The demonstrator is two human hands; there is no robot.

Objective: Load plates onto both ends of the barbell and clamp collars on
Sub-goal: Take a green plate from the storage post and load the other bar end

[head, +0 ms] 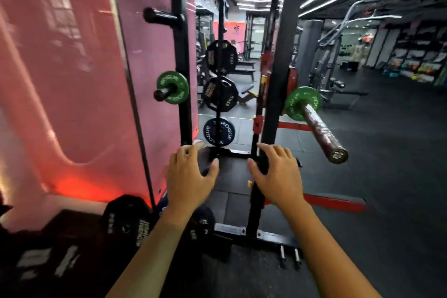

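The barbell sleeve (321, 132) juts toward me at the right and carries one green plate (298, 104) pushed up against the rack upright (278, 94). A second green plate (172, 87) hangs on a storage peg of the left upright. Black plates (219, 132) hang on a farther post. My left hand (189, 179) and my right hand (279, 176) reach forward side by side, fingers spread and loosely curved. Neither plainly holds anything. A dark blurred shape (208, 159) sits between my left thumb and fingers. No collar shows.
Several black plates (125, 222) lean against the red wall panel (72, 80) at the lower left. The rack's base frame (256, 234) and red floor bars (336, 202) lie ahead. An empty peg (160, 16) sticks out up high. Benches and shelves stand far right.
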